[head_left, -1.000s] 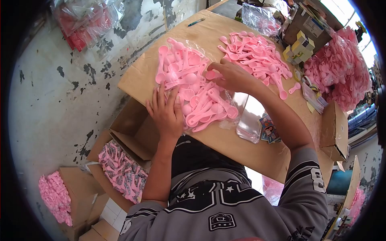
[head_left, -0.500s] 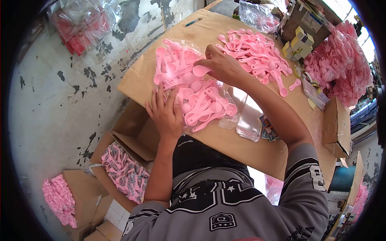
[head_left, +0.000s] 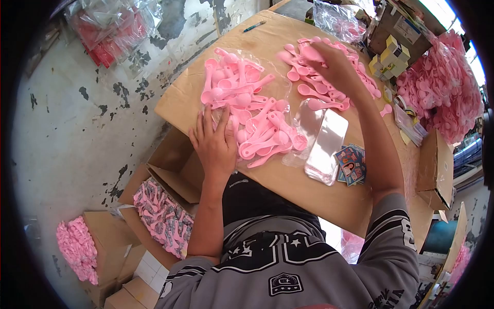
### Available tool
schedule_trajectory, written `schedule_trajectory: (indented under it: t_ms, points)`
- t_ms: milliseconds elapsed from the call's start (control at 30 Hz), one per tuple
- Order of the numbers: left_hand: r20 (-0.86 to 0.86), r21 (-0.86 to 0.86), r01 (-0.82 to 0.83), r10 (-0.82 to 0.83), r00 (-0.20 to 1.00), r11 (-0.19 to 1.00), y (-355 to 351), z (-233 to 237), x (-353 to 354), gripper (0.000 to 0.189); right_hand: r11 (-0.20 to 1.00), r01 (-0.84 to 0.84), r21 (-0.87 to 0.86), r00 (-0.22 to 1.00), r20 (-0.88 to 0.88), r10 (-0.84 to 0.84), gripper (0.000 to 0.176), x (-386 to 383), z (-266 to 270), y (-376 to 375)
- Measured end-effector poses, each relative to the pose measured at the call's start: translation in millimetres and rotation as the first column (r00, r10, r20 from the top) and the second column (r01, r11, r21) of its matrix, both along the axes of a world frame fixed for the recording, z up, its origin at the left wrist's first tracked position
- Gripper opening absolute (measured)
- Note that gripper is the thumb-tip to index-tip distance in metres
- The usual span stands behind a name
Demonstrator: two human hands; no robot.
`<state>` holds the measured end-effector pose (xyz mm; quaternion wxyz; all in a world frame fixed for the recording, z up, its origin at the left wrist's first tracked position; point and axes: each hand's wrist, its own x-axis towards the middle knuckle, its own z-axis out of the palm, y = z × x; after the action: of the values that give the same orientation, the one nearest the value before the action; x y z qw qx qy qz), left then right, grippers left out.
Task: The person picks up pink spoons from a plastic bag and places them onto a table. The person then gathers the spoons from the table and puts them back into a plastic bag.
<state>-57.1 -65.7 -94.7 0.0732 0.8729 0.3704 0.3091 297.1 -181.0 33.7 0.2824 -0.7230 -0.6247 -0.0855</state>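
Two piles of pink spoons lie on the table. The left pile, on clear plastic, has the left hand spread open against its near edge; the right hand is over the right pile, its grip too blurred to tell. Steady the plastic lightly; lift spoons without dragging neighbours. Half a second ago, the right hand held a spoon above the left pile.

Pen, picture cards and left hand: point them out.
Pen point(head_left: 254, 26): head view, middle of its barrel.
Picture cards point(head_left: 353, 168): head view, a card's printed face.
Left hand point(head_left: 214, 141): head view, back of the hand.
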Motion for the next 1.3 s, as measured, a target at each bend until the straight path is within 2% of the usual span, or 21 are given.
schedule_trajectory:
  t_ms: [67,167,267,300,367,467,567,600,667,700,767,867,967,1067,1167,1267,1300]
  points:
    - [-0.028,-0.005,-0.018,0.018,0.999,1.000,0,2,2,0.052,0.979,0.202,0.035,0.976,0.075,-0.204,0.041,19,4,-16]
    - [-0.047,0.001,-0.033,0.033,0.998,0.999,1,-1,4,0.050,0.959,0.284,0.007,0.921,0.277,-0.275,0.049,57,-14,-33]
    - [0.002,-0.039,0.027,-0.027,1.000,0.999,9,-2,-2,0.049,0.933,0.324,0.155,0.813,0.458,-0.359,0.052,25,-5,-40]
    - [0.159,-0.181,0.152,-0.124,0.980,0.972,15,7,-5,0.049,0.968,0.216,0.124,0.894,0.373,-0.248,0.050,20,6,-38]
    - [0.476,-0.395,0.437,-0.226,0.850,0.808,22,37,-11,0.050,0.996,-0.009,0.089,0.985,0.174,-0.007,0.046,5,32,-40]
    - [0.383,-0.384,0.264,-0.108,0.918,0.885,21,75,-10,0.046,0.986,-0.141,0.087,0.973,-0.171,0.154,0.035,-20,77,-54]
    - [0.201,-0.148,0.325,-0.294,0.935,0.934,14,123,18,0.036,0.898,-0.055,0.436,0.969,-0.193,0.153,0.027,-27,104,-84]
    - [0.158,-0.141,0.426,-0.404,0.901,0.894,17,123,34,0.032,0.820,-0.002,0.572,0.963,-0.220,0.156,0.026,-49,121,-95]
    - [0.075,-0.143,0.606,-0.602,0.795,0.783,28,114,71,0.027,0.709,-0.026,0.705,0.971,-0.152,0.187,0.025,-58,143,-119]
    - [-0.066,-0.193,0.643,-0.663,0.745,0.741,36,111,88,0.027,0.670,-0.061,0.740,0.972,-0.109,0.208,0.025,-58,152,-131]
    - [-0.227,-0.423,0.579,-0.700,0.677,0.697,45,109,113,0.026,0.639,-0.102,0.763,0.970,-0.067,0.235,0.025,-53,161,-148]
    - [-0.280,-0.402,0.673,-0.783,0.555,0.621,65,102,128,0.025,0.636,-0.115,0.763,0.969,-0.056,0.242,0.025,-42,168,-164]
    - [-0.354,-0.201,0.799,-0.803,0.480,0.566,71,90,132,0.024,0.655,-0.114,0.747,0.967,-0.067,0.244,0.024,-34,167,-169]
    - [-0.524,-0.416,0.610,-0.726,0.445,0.674,64,104,131,0.033,0.676,-0.116,0.727,0.964,-0.082,0.254,0.024,-31,163,-166]
    - [-0.474,-0.441,0.599,-0.740,0.476,0.668,72,99,128,0.024,0.689,-0.127,0.714,0.957,-0.094,0.273,0.023,-28,159,-162]
    - [-0.420,-0.450,0.607,-0.755,0.504,0.655,72,121,123,0.024,0.697,-0.130,0.705,0.954,-0.101,0.281,0.023,-28,158,-161]
    - [-0.325,-0.453,0.607,-0.755,0.570,0.653,72,126,121,0.024,0.698,-0.131,0.704,0.954,-0.103,0.282,0.023,-28,158,-162]
